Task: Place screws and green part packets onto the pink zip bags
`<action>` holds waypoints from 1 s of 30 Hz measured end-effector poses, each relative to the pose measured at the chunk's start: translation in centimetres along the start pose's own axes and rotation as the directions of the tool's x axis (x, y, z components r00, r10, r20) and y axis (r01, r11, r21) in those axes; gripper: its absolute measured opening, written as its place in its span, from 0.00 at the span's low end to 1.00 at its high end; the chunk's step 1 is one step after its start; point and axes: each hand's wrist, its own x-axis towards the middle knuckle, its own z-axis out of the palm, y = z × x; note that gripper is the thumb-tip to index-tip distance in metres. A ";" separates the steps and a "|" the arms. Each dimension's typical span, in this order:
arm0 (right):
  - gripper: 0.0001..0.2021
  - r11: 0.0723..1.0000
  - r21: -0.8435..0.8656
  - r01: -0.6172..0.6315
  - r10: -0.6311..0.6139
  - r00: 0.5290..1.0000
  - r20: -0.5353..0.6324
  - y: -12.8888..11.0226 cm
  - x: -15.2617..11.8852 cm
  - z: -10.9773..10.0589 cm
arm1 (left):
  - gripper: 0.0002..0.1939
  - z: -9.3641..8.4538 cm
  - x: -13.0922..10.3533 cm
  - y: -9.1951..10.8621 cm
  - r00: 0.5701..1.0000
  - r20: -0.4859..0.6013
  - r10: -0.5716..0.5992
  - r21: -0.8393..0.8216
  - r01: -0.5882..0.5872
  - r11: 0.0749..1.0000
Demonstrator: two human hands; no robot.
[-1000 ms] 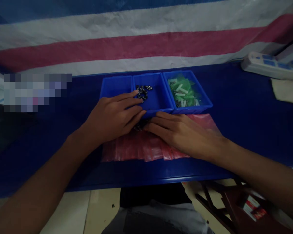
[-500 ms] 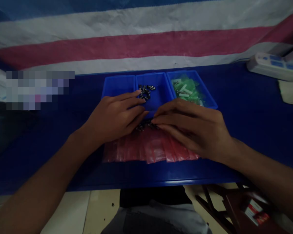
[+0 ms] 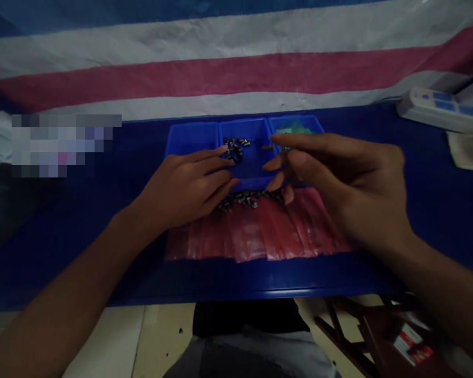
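My left hand (image 3: 197, 184) lies with its fingers stretched out over the front left corner of the middle blue tray (image 3: 256, 182), fingertips beside a small pile of dark screws (image 3: 233, 152). My right hand (image 3: 335, 173) is raised over the front of the middle and right trays. At its fingertips a single screw (image 3: 267, 148) sticks out to the left, in the air above the middle tray. Below the trays, more screws (image 3: 246, 199) lie in a row along the upper ends of overlapping red plastic bags (image 3: 252, 236).
The left blue tray (image 3: 193, 137) stands beside the middle one. Green bags (image 3: 297, 127) lie in the right tray, partly covered by my hand. A power strip (image 3: 433, 107) is at the back right. Striped sheeting (image 3: 236, 73) hangs behind the blue table (image 3: 236, 278).
My right hand has lifted from the screws on the red bags, up and to the right, with a screw at its fingertips. My left hand stays in place.
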 end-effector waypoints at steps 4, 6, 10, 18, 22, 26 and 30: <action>0.13 0.835 -0.386 0.392 -0.329 0.918 0.220 0.6 -0.3 -0.5 | 0.17 0.2 0.1 0.0 0.999 -0.036 0.028 -0.012 -0.028 1.000; 0.13 0.598 -0.505 0.622 -0.412 0.779 0.472 1.5 -0.3 -0.5 | 0.17 0.2 0.1 0.0 0.999 -0.028 0.017 -0.022 -0.018 1.000; 0.13 0.347 -0.517 0.783 -0.264 0.610 0.747 2.9 -0.2 0.0 | 0.18 0.2 0.0 0.1 0.999 0.033 -0.041 -0.062 0.043 0.997; 0.12 0.386 -0.527 0.757 -0.248 0.636 0.731 2.8 -0.4 0.4 | 0.19 0.3 -0.2 -0.1 0.998 0.060 -0.038 -0.096 0.043 0.994; 0.13 0.373 -0.532 0.760 -0.286 0.640 0.713 2.7 -0.5 0.4 | 0.18 0.3 -0.2 -0.2 0.998 0.060 -0.031 -0.083 0.036 0.996; 0.15 0.445 -0.553 0.704 -0.337 0.704 0.626 2.5 -0.4 0.2 | 0.17 0.3 -0.1 -0.1 1.000 0.005 0.010 -0.053 -0.009 0.999; 0.13 0.454 -0.521 0.723 -0.455 0.691 0.562 2.2 -0.2 -0.2 | 0.16 0.2 0.0 -0.1 1.000 -0.026 0.002 -0.042 -0.003 0.999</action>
